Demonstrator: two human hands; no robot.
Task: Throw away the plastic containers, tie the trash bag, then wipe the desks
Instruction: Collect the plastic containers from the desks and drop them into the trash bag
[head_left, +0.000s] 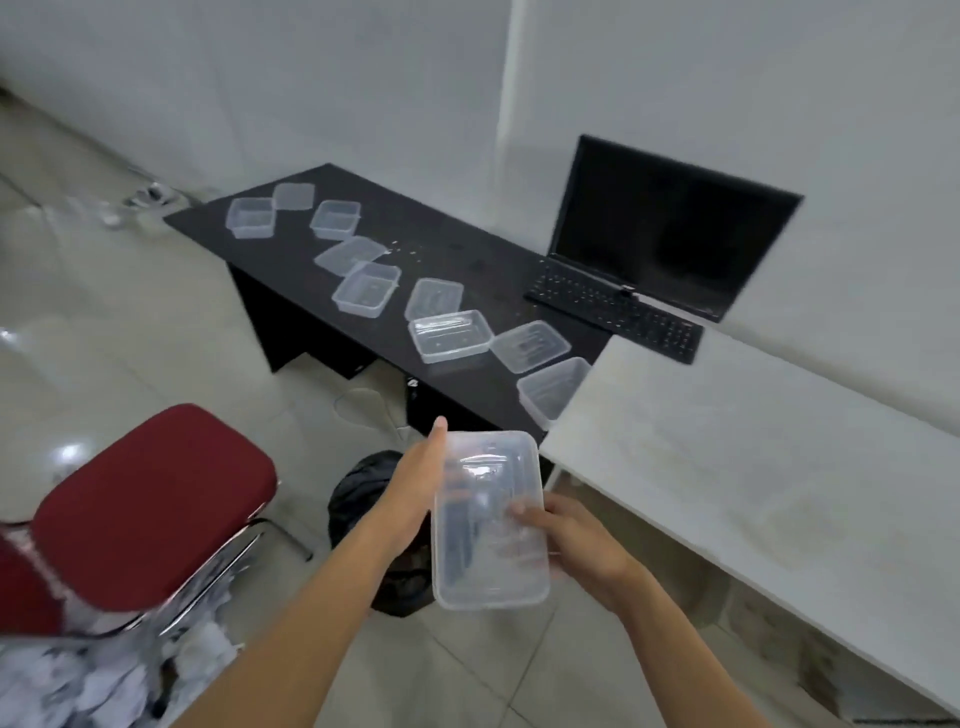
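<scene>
Held container (488, 519) partly hides trash bag (358, 493) between chair (156, 509) and desk (753, 493).

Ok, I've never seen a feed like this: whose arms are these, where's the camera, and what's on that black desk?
This is one picture from a wide-angle camera worn on a person's head, looking down; the bare arms are the wearer's. The left hand lies flat against a clear rectangular plastic container; the right hand grips its other side, above a black trash bag. More clear tubs and lids lie on the black desk, near a black keyboard and dark monitor.
</scene>
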